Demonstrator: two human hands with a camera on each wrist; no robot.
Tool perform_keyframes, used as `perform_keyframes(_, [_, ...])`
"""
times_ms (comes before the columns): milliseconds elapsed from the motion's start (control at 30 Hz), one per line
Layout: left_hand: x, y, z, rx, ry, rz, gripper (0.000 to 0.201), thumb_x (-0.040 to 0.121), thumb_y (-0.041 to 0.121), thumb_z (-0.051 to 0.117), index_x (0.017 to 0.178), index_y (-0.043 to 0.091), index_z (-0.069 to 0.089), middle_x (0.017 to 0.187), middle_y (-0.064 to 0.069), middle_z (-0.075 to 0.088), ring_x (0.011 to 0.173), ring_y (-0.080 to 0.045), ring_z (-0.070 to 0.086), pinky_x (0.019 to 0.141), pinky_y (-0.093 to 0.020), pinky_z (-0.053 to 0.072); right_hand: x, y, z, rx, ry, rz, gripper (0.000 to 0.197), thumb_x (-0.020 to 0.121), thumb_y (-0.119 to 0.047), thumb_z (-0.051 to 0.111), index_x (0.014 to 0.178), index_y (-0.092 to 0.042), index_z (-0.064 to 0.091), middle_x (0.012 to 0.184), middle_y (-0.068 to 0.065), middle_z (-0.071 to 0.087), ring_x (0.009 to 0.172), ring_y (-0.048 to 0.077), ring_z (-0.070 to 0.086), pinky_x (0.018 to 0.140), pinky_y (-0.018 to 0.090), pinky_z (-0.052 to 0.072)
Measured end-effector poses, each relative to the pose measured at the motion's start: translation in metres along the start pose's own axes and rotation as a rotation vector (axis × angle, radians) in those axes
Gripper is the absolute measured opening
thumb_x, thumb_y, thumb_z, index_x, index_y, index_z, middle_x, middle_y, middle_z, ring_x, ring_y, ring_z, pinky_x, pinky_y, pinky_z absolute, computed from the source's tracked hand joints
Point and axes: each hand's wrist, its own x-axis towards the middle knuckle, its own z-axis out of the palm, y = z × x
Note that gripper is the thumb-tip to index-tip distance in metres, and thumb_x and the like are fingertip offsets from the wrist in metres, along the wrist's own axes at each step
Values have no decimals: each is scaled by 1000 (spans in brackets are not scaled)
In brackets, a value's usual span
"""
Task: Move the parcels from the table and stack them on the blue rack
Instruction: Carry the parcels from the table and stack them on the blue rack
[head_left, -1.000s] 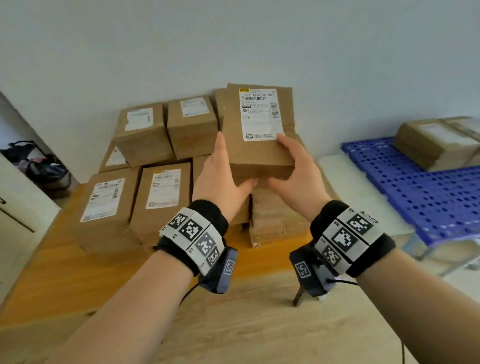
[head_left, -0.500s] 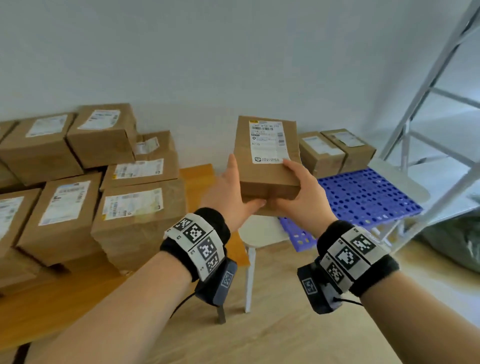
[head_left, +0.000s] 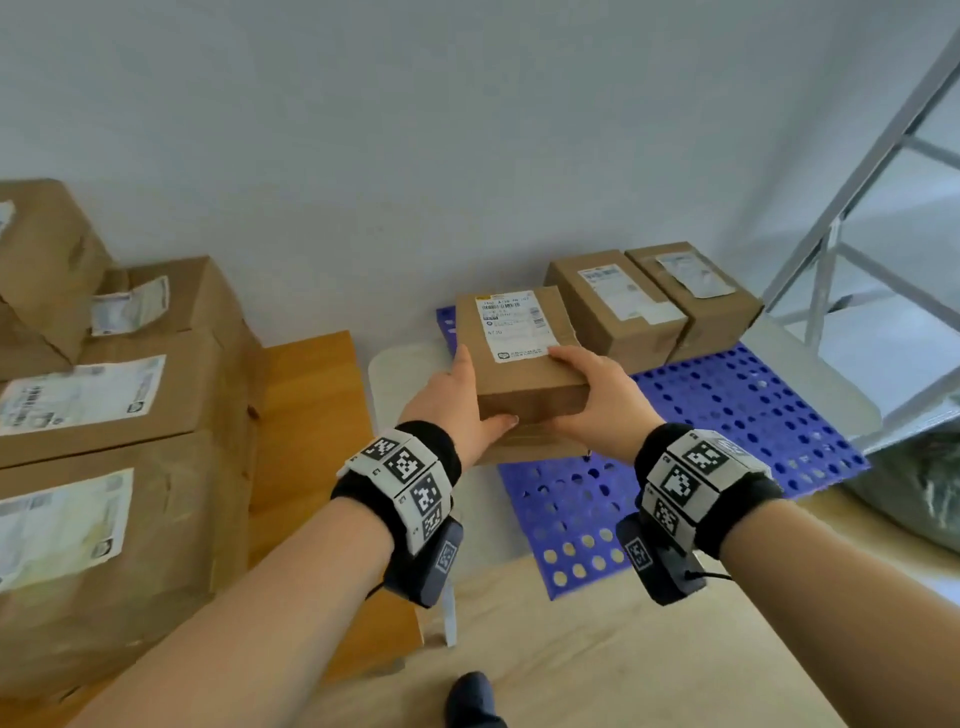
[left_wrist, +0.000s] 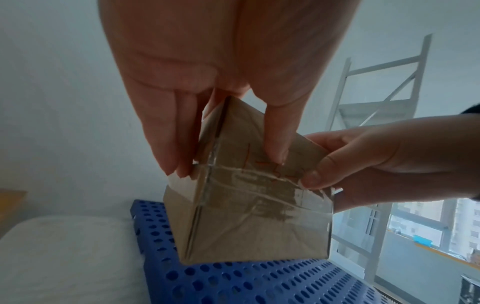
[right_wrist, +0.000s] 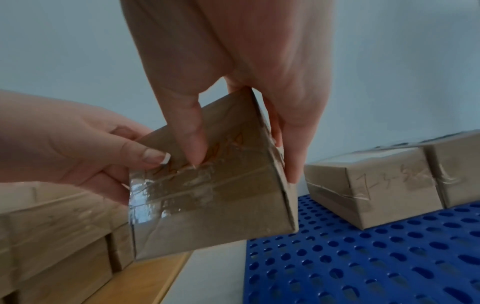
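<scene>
Both hands hold a brown cardboard parcel (head_left: 511, 358) with a white shipping label just above the blue perforated rack (head_left: 727, 410). My left hand (head_left: 457, 400) grips its left side, thumb on the near taped face; my right hand (head_left: 592, 389) grips its right side the same way. In the left wrist view the parcel (left_wrist: 249, 216) hangs slightly above the rack (left_wrist: 259, 283). The right wrist view shows the parcel (right_wrist: 207, 201) tilted over the rack's left edge (right_wrist: 363, 257). Two parcels (head_left: 649, 306) stand side by side at the rack's back right.
Several more labelled parcels (head_left: 104, 426) are stacked on the wooden table (head_left: 306, 415) at the left. A white stool (head_left: 405, 379) sits under the rack's left end. A grey metal shelf frame (head_left: 857, 218) stands at the right, with a dark green bag (head_left: 914, 493) below it.
I have turned right from the table, carrying the parcel over and down. It went from chest height near the table's stack to just above the rack's left part.
</scene>
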Motion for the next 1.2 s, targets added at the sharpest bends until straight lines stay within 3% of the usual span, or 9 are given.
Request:
perform_keyframes(200, [50,9,25,22,-97,-94,100,82,43,65,149,12,-2,132,-12,47,118,-27,50,98,-37,43,57,27,-8,-77,-118,15,72,77,-10,67,141,-26,36,138,5,34,122,24,42,85,19,36])
perform_keyframes(367, [87,20,50,59,-79,-161,85,85,34,64,148,18,8,132,-12,46,115,-27,52,95,-38,46,98,54,-4,-176,-157,-52,63,83,5,48,137,-26,38,135,6,35,118,28,46,94,32,46])
perform_keyframes(433, [97,28,57,70,-77,-213,83,87,32,62,148,19,8,134,-13,44,116,-26,51,95,-36,45,111,68,-11,-211,-253,-92,66,85,6,45,141,-27,34,143,7,29,126,28,41,98,33,45])
perform_keyframes(500, [105,39,63,88,-89,-269,82,87,34,61,148,19,9,137,-13,39,119,-27,48,98,-36,43,123,83,-27,-243,-318,-146,67,88,2,48,145,-28,29,154,5,18,138,26,29,103,33,41])
perform_keyframes(567, [112,51,70,132,-84,-322,85,84,40,63,148,21,10,143,-14,28,126,-29,40,104,-39,39,136,99,-51,-279,-299,-209,65,89,-8,52,146,-27,28,153,6,20,141,26,22,109,37,34])
perform_keyframes(733, [139,82,85,238,-95,-401,90,82,46,64,149,26,6,153,-20,-11,141,-36,12,113,-44,26,172,144,-95,-575,-274,-222,72,88,-33,57,148,-23,17,157,12,7,145,31,-3,118,42,1])
perform_keyframes(900, [156,96,92,247,-90,-460,89,83,44,64,149,27,7,153,-20,-14,141,-36,12,112,-45,28,178,167,-95,-606,-309,-257,70,94,-41,47,150,-27,7,159,9,-2,146,29,-4,118,40,0])
perform_keyframes(1100, [162,93,89,310,-109,-472,89,82,48,63,149,32,6,154,-17,-13,141,-34,13,109,-44,30,181,171,-90,-609,-240,-282,62,96,-43,41,149,-28,13,158,9,7,145,29,3,119,40,7])
perform_keyframes(1200, [163,95,89,350,-96,-465,90,81,50,63,149,29,6,154,-19,-13,142,-36,6,113,-45,22,183,172,-89,-617,-232,-278,61,96,-44,42,149,-29,15,158,8,9,145,29,5,119,40,8])
